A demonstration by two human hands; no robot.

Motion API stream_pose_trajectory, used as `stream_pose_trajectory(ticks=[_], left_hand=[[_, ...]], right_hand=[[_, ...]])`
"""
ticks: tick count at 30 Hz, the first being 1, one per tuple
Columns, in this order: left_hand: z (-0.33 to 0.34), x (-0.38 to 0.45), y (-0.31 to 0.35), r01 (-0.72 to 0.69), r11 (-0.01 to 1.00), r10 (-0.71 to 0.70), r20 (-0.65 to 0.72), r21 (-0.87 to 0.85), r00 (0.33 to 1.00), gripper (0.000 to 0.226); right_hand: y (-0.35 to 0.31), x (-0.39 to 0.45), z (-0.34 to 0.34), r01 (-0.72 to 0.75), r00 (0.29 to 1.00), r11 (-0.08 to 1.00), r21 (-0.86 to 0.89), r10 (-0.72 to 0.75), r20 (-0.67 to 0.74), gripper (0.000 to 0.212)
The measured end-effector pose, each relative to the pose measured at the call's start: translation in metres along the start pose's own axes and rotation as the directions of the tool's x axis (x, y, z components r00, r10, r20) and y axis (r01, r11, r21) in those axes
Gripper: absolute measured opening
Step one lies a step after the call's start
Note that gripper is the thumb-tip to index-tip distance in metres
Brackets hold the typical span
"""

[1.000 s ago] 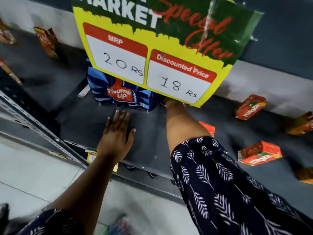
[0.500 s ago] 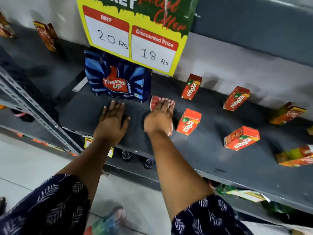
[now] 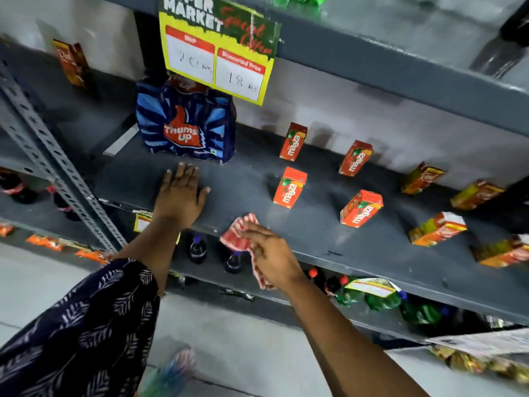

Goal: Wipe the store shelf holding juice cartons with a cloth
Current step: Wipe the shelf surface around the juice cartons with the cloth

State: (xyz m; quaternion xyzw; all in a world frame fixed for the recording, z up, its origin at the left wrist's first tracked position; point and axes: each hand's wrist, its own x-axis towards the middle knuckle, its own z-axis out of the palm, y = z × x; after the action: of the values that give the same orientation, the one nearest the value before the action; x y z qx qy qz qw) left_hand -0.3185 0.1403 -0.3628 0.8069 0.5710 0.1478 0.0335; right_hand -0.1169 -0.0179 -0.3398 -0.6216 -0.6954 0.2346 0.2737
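The person leans toward the dark grey shelf (image 3: 329, 242), left hand (image 3: 179, 196) pressed flat on its front part, fingers (image 3: 183, 174) spread slightly apart, just in front of a blue Thums Up multipack (image 3: 184, 124). The right hand (image 3: 272, 256) hovers at the shelf's front lip with its fingers pinched shut on a red-and-white striped cloth (image 3: 239, 234); one end of the cloth lies on the shelf edge, the other trails down under the palm. Four orange Maaza juice cartons (image 3: 289, 188) stand to the right of the cloth, well apart from it, in two loose rows. Farther right lie more cartons (image 3: 436, 228), tilted and blurred, perhaps a different brand. A yellow special-offer price sign (image 3: 220, 55) hangs from the shelf above, over the multipack. Dark bottles (image 3: 197, 249) show on the level below.
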Motion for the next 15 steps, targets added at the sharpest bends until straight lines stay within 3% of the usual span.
stream_pose_trajectory(ticks=[4,8,12,15], left_hand=[[-0.003,-0.026,0.018,-0.041,0.999,0.04,0.034,0.027,0.999,0.064],[-0.004,-0.049,0.035,-0.099,0.995,0.099,0.012,0.0,0.995,0.063],[-0.009,-0.052,0.056,-0.114,0.992,0.114,-0.01,-0.05,0.993,0.074],[-0.006,-0.052,0.078,-0.103,0.99,0.098,-0.054,-0.1,0.994,0.076]], right_hand=[[0.019,-0.031,-0.028,-0.088,0.991,0.994,0.064,0.081,0.109,0.044],[0.03,-0.078,-0.065,-0.153,0.957,0.981,-0.119,0.177,0.231,0.037],[0.022,-0.06,-0.101,-0.021,0.999,0.991,-0.13,0.026,0.037,0.042],[0.014,-0.01,-0.097,0.005,0.998,0.998,-0.07,-0.01,-0.066,0.038]])
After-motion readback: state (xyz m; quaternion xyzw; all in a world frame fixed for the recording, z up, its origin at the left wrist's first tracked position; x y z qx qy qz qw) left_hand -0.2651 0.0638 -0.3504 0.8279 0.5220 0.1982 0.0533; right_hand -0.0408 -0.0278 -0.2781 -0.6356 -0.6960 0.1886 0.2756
